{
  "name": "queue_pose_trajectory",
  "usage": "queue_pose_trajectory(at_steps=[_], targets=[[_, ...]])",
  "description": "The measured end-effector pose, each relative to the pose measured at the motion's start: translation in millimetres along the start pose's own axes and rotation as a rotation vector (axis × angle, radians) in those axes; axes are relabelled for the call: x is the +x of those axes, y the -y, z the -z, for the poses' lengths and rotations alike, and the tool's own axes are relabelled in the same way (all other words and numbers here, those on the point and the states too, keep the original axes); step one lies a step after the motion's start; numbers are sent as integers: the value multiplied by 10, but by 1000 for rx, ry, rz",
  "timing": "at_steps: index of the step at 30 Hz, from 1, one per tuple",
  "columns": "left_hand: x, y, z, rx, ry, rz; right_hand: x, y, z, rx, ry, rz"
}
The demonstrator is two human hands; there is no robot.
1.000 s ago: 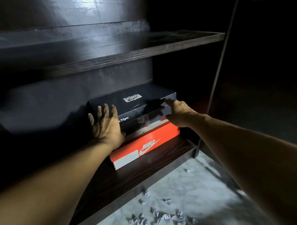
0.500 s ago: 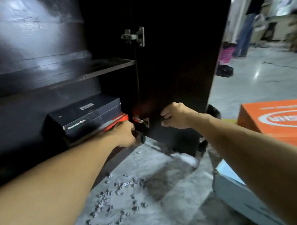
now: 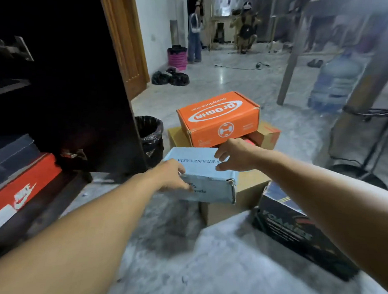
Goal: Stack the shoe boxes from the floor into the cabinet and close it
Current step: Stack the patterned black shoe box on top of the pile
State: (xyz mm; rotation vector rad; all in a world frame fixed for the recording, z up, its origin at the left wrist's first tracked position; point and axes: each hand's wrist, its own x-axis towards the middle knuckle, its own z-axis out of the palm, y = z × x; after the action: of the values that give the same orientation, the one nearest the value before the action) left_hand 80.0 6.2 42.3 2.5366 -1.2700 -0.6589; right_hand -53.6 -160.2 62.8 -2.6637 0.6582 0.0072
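We are reaching for the pale blue box (image 3: pixel 200 177), which sits on top of a plain brown carton (image 3: pixel 245 189) in the pile on the floor, to the right of the open cabinet (image 3: pixel 76 85). It is the nearest loose box and lies uppermost on its stack, so it is the sensible one to lift next. Our left hand (image 3: pixel 170 176) lies against the box's near left corner, its fingers curled over the edge onto the front face, though whether they grip firmly we cannot tell. Our right hand (image 3: pixel 233 155) hovers at the far right of the lid, fingers spread and slightly bent, thumb low; it appears to touch the lid without closing on it. The box thus lies between our two hands, ready to be clamped from both ends. Farther off, the orange box (image 3: pixel 218 117) rests on other cartons, and a black box (image 3: pixel 297 229) lies near on the right. Inside the cabinet, on the left, the red box (image 3: pixel 23 188) lies under a dark one (image 3: pixel 10 148), so stacking is only partly done, we judge.
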Motion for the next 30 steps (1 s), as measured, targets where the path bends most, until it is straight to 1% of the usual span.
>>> queue_pose_trajectory(at_steps=[8,12,15,18,20,22,24,26,28,30], targets=[[258,-1108,-924,-34,150,-197,-1118,-1201,-84,-57,-32,-286],[404,-1431,-1343,-38,195,-278,-1515,-1735,-294,-77,-48,-380],[575,-1581,-1610,-6,192,-317,-1751,-2024,-467,-152,-47,-464],[722,-1642,-1780,15,126,-300,-1898,-2282,-658,-135,-41,-544],[864,-1665,-1910,-52,92,-275,-2023,-2473,-806,-98,-103,-630],[1018,-1648,-2012,-127,67,-211,-2147,-2628,-966,-70,-162,-766],[1224,-1578,-2124,-181,72,-122,-2235,-2741,-1098,19,-199,-865],[1375,-1527,-2212,-234,87,-91,-2279,-2856,-1213,161,-211,-879],[1413,-1519,-2279,-308,119,-91,-2307,-2910,-1332,253,-210,-840],[1457,-1488,-2367,-388,133,-102,-2305,-2899,-1431,324,-291,-840]])
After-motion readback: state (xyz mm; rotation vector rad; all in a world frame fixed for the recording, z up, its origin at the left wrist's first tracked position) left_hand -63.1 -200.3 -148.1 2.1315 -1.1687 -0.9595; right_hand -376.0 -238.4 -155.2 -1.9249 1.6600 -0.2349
